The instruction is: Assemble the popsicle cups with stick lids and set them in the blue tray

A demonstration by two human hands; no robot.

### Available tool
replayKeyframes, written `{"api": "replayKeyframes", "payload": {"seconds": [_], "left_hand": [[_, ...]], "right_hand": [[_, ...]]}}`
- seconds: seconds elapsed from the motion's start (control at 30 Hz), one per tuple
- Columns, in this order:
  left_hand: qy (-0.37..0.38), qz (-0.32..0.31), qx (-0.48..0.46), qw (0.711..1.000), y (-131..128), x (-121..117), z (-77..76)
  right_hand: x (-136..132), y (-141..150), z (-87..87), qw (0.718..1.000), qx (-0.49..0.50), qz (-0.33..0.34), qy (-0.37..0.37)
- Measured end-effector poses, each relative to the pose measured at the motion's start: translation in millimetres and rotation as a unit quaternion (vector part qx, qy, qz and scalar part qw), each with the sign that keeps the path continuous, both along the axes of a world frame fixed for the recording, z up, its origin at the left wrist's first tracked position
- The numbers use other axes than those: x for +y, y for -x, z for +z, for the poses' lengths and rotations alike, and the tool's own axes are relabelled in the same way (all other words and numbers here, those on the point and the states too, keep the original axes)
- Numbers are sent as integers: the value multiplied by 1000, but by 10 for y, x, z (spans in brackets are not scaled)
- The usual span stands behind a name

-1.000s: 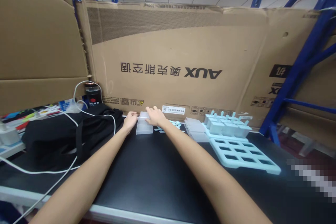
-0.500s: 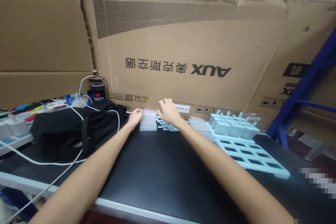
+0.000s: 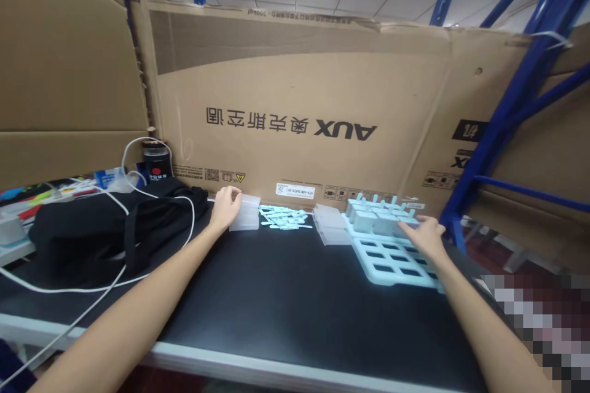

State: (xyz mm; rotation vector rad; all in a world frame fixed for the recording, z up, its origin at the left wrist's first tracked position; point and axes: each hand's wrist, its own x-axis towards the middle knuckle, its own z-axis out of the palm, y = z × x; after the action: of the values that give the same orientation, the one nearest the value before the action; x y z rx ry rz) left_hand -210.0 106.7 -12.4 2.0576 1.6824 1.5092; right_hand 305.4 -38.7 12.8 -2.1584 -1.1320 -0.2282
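Observation:
My left hand (image 3: 225, 209) has its fingers curled at the left edge of a group of translucent plastic covers (image 3: 246, 214). To the right of these covers lies a loose pile of light-blue popsicle sticks (image 3: 283, 217). My right hand (image 3: 424, 237) is at the right end of a light-blue popsicle mold set, thumb and fingers apart. Its thumb reaches the front corner mold, partly hiding it. Several molds (image 3: 364, 220) with upright sticks stand in the rear part of the light-blue rack (image 3: 382, 284); open slots show in its front part.
A second group of translucent covers (image 3: 330, 225) lies left of the rack. On the left are a black cloth bag (image 3: 92, 233), white cables (image 3: 192, 221) and a dark jar (image 3: 157, 163). Upright cardboard (image 3: 276, 86) backs the black tabletop (image 3: 286, 301); blue shelf posts (image 3: 498, 116) stand right.
My right hand has moved right from above the popsicle sticks to the mold set. My left hand stays by the translucent covers. The view has turned slightly right.

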Motion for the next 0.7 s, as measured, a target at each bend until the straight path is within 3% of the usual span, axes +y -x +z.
{"api": "replayKeyframes", "payload": {"seconds": [0.13, 0.3, 0.5, 0.7], "left_hand": [[-94, -95, 137, 982, -259, -360, 165], [-106, -251, 259, 927, -646, -764, 281], [-80, -319, 345, 879, -926, -952, 101], [-39, -293, 352, 888, -978, -929, -67]], "right_hand": [[55, -139, -91, 996, 19, 1, 90], [47, -67, -31, 986, -5, -6, 167], [-35, 55, 49, 995, 18, -28, 91], [-196, 151, 339, 993, 40, -109, 1]]}}
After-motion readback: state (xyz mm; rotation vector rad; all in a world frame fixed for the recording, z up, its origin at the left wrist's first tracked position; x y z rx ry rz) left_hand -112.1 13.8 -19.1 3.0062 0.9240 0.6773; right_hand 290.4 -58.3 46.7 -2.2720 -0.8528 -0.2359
